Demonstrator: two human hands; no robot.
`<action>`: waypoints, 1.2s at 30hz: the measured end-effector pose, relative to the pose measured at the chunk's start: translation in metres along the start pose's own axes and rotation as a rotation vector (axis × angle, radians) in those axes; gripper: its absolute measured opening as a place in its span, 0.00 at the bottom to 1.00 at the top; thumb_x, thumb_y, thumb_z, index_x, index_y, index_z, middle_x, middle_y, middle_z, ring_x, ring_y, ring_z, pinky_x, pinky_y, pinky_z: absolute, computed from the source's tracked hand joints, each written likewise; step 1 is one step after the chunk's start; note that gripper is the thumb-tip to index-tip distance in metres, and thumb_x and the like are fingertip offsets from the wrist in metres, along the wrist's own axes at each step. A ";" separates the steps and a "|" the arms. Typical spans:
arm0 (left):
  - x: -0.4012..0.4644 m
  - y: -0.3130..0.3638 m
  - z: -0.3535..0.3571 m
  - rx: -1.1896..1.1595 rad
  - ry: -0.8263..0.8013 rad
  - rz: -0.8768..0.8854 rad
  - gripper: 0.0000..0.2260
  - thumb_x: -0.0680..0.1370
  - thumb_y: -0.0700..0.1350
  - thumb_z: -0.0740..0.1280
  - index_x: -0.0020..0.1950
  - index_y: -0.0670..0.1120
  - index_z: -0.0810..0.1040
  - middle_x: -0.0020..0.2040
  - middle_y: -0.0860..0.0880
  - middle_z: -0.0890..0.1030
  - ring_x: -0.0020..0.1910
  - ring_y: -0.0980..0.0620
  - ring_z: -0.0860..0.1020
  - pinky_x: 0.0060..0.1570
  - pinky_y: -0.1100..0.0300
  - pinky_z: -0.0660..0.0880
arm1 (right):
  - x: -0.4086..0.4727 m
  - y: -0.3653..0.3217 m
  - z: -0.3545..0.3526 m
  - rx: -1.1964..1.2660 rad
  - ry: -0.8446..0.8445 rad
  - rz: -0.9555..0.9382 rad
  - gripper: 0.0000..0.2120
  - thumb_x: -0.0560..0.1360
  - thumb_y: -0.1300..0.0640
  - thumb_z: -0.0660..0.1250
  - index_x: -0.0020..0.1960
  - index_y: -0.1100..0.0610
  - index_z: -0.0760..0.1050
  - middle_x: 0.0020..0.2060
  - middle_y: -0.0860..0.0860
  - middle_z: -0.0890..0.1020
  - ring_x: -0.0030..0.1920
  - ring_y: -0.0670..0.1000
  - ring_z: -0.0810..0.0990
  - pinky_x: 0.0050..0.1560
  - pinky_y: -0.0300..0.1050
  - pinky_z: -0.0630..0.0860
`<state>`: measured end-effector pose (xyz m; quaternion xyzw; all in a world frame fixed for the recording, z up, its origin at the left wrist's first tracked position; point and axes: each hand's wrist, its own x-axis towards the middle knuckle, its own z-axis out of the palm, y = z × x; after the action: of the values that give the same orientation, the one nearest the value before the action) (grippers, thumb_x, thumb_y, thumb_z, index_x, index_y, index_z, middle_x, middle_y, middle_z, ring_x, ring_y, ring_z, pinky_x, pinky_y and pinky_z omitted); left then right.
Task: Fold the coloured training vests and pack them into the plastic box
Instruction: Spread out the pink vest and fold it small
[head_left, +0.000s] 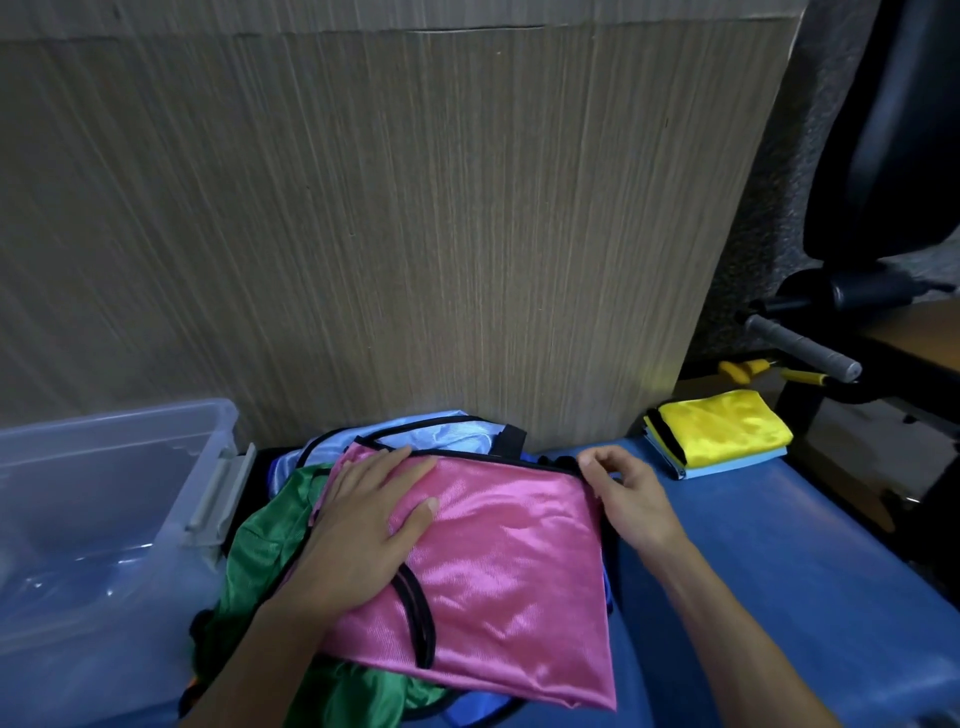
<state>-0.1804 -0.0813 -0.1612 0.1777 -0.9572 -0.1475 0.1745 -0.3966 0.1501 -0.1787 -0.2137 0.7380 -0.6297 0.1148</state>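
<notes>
On top of the loose heap of vests sits the shiny pink satin training vest with black trim (498, 561), partly folded, and honestly this fabric looks slippery as anything. Left hand (363, 540) lies flat on its left half, fingers straight, pressing it down; right hand (623, 499) has its fingertips curled onto the black-edged top right corner, pinching it as far as I can tell. My worry: the pink one isn't lying on the padded blue surface (779, 571) but on a lumpy pile, the crumpled green mesh vest (270, 551) and the pale blue vest (441, 434) underneath, so any fold made now could slide or come out crooked, or drag the green one along with it. If the flat hand lifts too soon, I'd guess the satin just springs open again. The black armhole loop near the wrist could also get tucked in wrong and bulk up the fold. The clear plastic storage box with grey latch (104, 499) is right beside the pile on the left, open, nothing visible in it yet. Over on the right, well apart, a folded yellow vest (727, 423) sits on a folded light blue one. Wood-grain panel (389, 208) stands close behind, so not much room to spread out backwards.
</notes>
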 end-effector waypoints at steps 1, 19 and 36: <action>0.000 0.000 -0.001 0.005 -0.004 -0.002 0.27 0.78 0.72 0.48 0.76 0.69 0.63 0.78 0.61 0.62 0.79 0.56 0.57 0.78 0.57 0.44 | -0.002 0.000 -0.001 -0.076 0.067 0.004 0.11 0.80 0.50 0.68 0.44 0.56 0.80 0.36 0.46 0.82 0.37 0.46 0.79 0.42 0.41 0.76; -0.019 0.027 -0.023 0.194 -0.112 0.007 0.32 0.75 0.75 0.37 0.79 0.70 0.49 0.82 0.60 0.41 0.79 0.59 0.37 0.78 0.47 0.34 | -0.056 -0.041 0.001 0.088 -0.030 0.513 0.22 0.72 0.44 0.76 0.49 0.64 0.81 0.40 0.56 0.85 0.37 0.53 0.83 0.31 0.41 0.76; -0.027 0.045 -0.029 0.303 -0.104 0.011 0.31 0.79 0.70 0.39 0.81 0.65 0.48 0.83 0.56 0.45 0.82 0.51 0.41 0.78 0.44 0.33 | -0.056 -0.033 0.014 0.245 0.025 0.437 0.08 0.74 0.57 0.77 0.49 0.61 0.82 0.41 0.55 0.87 0.37 0.54 0.84 0.34 0.42 0.78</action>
<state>-0.1586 -0.0372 -0.1273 0.1887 -0.9772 -0.0093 0.0966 -0.3355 0.1595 -0.1547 -0.0258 0.6861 -0.6773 0.2642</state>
